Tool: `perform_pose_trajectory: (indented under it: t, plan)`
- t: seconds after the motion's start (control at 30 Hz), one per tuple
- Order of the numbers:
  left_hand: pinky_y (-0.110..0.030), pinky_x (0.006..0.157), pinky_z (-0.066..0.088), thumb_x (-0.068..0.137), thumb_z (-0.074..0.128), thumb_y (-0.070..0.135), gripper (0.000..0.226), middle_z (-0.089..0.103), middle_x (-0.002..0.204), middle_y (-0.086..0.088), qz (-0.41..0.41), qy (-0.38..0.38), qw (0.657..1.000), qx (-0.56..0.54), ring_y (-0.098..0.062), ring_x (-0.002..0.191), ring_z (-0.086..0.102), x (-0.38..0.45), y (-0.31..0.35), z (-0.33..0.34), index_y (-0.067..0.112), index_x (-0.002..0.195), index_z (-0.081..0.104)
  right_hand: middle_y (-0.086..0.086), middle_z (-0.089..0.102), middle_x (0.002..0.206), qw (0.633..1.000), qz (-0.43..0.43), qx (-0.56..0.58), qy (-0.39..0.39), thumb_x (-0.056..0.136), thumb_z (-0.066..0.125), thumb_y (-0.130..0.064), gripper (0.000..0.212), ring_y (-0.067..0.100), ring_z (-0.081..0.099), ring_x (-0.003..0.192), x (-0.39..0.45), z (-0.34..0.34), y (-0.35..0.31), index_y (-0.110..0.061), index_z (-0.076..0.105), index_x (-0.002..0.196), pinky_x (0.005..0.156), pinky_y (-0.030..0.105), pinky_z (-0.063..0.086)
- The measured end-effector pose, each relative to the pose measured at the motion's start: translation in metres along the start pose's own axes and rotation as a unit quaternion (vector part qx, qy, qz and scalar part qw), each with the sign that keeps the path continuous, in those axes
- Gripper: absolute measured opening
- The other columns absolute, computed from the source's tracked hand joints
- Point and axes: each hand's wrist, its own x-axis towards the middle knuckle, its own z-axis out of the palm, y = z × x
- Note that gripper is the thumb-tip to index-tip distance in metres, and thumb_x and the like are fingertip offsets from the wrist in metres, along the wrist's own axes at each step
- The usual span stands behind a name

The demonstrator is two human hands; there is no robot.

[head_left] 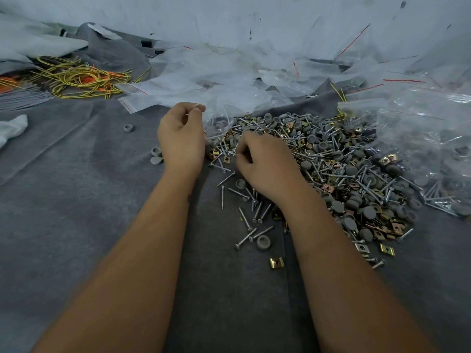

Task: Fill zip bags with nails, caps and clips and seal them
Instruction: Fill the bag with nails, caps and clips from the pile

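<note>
A big heap of silver screws, grey round caps and brass clips [339,169] lies on the grey cloth [76,212] at centre right. My left hand [181,138] pinches the top edge of a small clear zip bag [219,124], which hangs open beside the heap with a few grey caps inside. My right hand [265,166] rests on the heap's left edge with its fingers curled over small parts; what it grips is hidden. Loose screws [251,225] and a cap [262,241] lie scattered near my right wrist.
A pile of empty clear zip bags with red seal lines [229,72] lies behind the heap. Filled bags [433,149] sit at the right. Yellow and orange wires [76,80] lie at the back left. Three stray caps [156,155] and a white rag [12,128] lie left.
</note>
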Motion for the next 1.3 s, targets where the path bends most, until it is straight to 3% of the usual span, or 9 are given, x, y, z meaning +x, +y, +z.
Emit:
perform_pose_trajectory:
  t: [0.13, 0.37, 0.53, 0.63, 0.87, 1.03, 1.1, 1.2, 1.3]
  plan:
    - [-0.019, 0.042, 0.028, 0.092, 0.047, 0.009, 0.022, 0.044, 0.051, 0.006, 0.001, -0.005, 1.000, 0.003, -0.009, 0.045, 0.036, 0.000, 0.000, 0.000, 0.015, 0.089, 0.068, -0.007, 0.057, 0.077, 0.997, 0.000, 0.050, 0.066, 0.087, 0.063, -0.012, 0.004, 0.020, 0.057, 0.082, 0.002, 0.001, 0.001, -0.014, 0.066, 0.088, 0.080, 0.038, 0.049]
    - [-0.020, 0.046, 0.032, 0.090, 0.051, 0.013, 0.019, 0.048, 0.057, 0.003, 0.003, -0.014, 1.000, 0.012, -0.009, 0.048, 0.039, 0.000, 0.000, -0.002, 0.020, 0.088, 0.069, -0.002, 0.069, 0.096, 0.983, 0.063, 0.138, 0.105, 0.089, 0.062, -0.008, 0.016, 0.010, 0.061, 0.087, 0.005, 0.002, 0.003, -0.015, 0.073, 0.097, 0.081, 0.027, 0.052]
    - [-0.041, 0.065, 0.054, 0.088, 0.058, 0.022, 0.017, 0.063, 0.064, -0.008, 0.028, -0.099, 0.993, 0.063, -0.022, 0.060, 0.055, -0.005, 0.000, 0.000, 0.019, 0.091, 0.074, -0.004, 0.064, 0.080, 0.947, 0.089, 0.222, 0.215, 0.083, 0.061, -0.008, 0.011, 0.014, 0.060, 0.078, 0.004, -0.006, 0.000, -0.015, 0.069, 0.082, 0.069, 0.031, 0.052]
    - [-0.046, 0.073, 0.057, 0.084, 0.057, 0.026, 0.019, 0.073, 0.079, -0.013, 0.061, -0.125, 0.985, 0.104, -0.031, 0.078, 0.068, -0.009, 0.002, 0.001, 0.020, 0.089, 0.074, -0.006, 0.068, 0.080, 0.925, 0.083, 0.276, 0.246, 0.082, 0.064, -0.007, 0.012, 0.006, 0.062, 0.074, 0.004, -0.008, -0.003, -0.016, 0.071, 0.084, 0.067, 0.019, 0.051]
    - [-0.037, 0.064, 0.052, 0.090, 0.057, 0.018, 0.017, 0.065, 0.064, -0.001, 0.061, -0.105, 0.987, 0.107, -0.012, 0.059, 0.055, -0.008, 0.001, 0.001, 0.019, 0.088, 0.074, -0.008, 0.067, 0.093, 0.964, 0.047, 0.220, 0.143, 0.089, 0.061, -0.003, 0.035, 0.003, 0.061, 0.087, 0.006, 0.002, 0.001, -0.019, 0.066, 0.120, 0.078, 0.005, 0.044]
    - [-0.055, 0.062, 0.056, 0.091, 0.052, 0.014, 0.020, 0.052, 0.056, 0.000, 0.019, -0.070, 0.995, 0.070, -0.023, 0.058, 0.049, -0.004, 0.000, 0.001, 0.017, 0.088, 0.072, -0.003, 0.066, 0.088, 0.976, 0.077, 0.157, 0.130, 0.086, 0.054, -0.004, 0.022, 0.011, 0.057, 0.073, 0.005, -0.005, 0.005, -0.019, 0.070, 0.089, 0.064, 0.031, 0.047]
    - [-0.048, 0.058, 0.054, 0.090, 0.051, 0.013, 0.022, 0.048, 0.052, 0.002, 0.010, -0.057, 0.997, 0.058, -0.021, 0.056, 0.045, -0.003, -0.001, 0.000, 0.015, 0.089, 0.073, 0.002, 0.066, 0.084, 0.992, 0.076, 0.074, 0.073, 0.083, 0.051, -0.008, 0.024, 0.017, 0.054, 0.071, 0.004, -0.006, 0.007, -0.017, 0.073, 0.082, 0.063, 0.030, 0.042]
    - [-0.036, 0.053, 0.043, 0.090, 0.050, 0.011, 0.022, 0.047, 0.051, 0.003, 0.008, -0.053, 0.997, 0.052, -0.018, 0.054, 0.043, -0.003, -0.001, 0.000, 0.013, 0.089, 0.072, 0.002, 0.066, 0.089, 0.998, 0.035, -0.050, -0.024, 0.083, 0.056, -0.028, 0.021, 0.024, 0.051, 0.096, 0.002, -0.007, 0.004, -0.023, 0.075, 0.089, 0.083, 0.034, 0.042]
    - [-0.033, 0.054, 0.042, 0.090, 0.051, 0.012, 0.021, 0.047, 0.051, 0.003, 0.006, -0.054, 0.997, 0.056, -0.017, 0.053, 0.044, -0.003, 0.000, 0.000, 0.016, 0.087, 0.071, 0.000, 0.062, 0.097, 0.993, 0.021, -0.102, -0.063, 0.082, 0.063, -0.040, 0.021, 0.025, 0.046, 0.105, 0.003, -0.007, 0.002, -0.028, 0.074, 0.096, 0.087, 0.036, 0.036]
